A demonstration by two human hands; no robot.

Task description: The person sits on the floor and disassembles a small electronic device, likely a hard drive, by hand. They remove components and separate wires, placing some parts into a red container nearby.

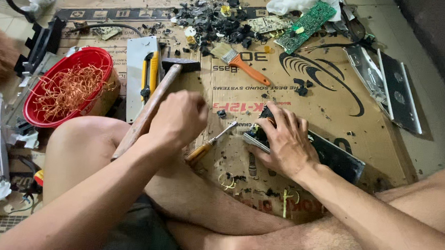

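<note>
A person is sitting cross-legged on flattened cardboard (335, 110) laid over the floor, dismantling electronic scrap. The right hand (285, 141) is pressing flat, fingers spread, on a dark metal-cased unit (332, 156), pinning it rather than clasping it. The left hand (179, 118) is closing its grip around a wooden-handled hammer (150, 106), its head pointing away from the body. A screwdriver (208, 145) is lying between the hands, tip toward the unit. Judging by the red bowl (91, 57) of stripped copper wire (67, 89), the heap of black fragments (222, 23) and a loose green circuit board (306, 23), much is already separated; this unit is seemingly only partly opened.
</note>
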